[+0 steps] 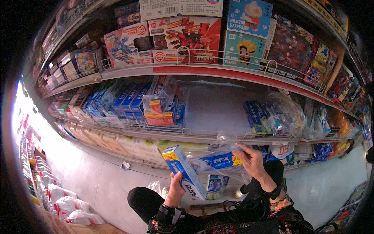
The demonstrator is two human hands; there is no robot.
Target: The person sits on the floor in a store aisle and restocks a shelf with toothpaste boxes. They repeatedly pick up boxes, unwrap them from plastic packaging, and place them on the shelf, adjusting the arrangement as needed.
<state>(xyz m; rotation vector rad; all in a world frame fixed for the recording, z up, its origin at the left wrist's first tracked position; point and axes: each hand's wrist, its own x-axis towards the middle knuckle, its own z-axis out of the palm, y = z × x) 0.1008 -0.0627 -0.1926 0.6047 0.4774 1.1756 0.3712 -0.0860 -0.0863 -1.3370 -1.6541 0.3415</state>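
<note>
My left hand (176, 188) grips a long blue and white carton (187, 175), apparently a toothpaste box, tilted with its yellow-marked end up and away from me. To its right, my right hand (252, 161) pinches a clear plastic bag (226, 143) near the yellow end of a second blue carton (217, 161). That second carton lies inside or behind the crinkled film; I cannot tell which. Both hands are in front of the lower shelf, above my bent knees. Small blue-green boxes (215, 185) stand below the cartons, near the floor.
Blue cartons (131, 101) and bagged boxes (163, 108) line the middle shelf (214, 114) at left. More bagged packs (274, 117) sit at right. Boxed toys (185, 39) fill the wire-railed shelf above. Crumpled litter (125, 165) and white bags (71, 206) lie on the floor.
</note>
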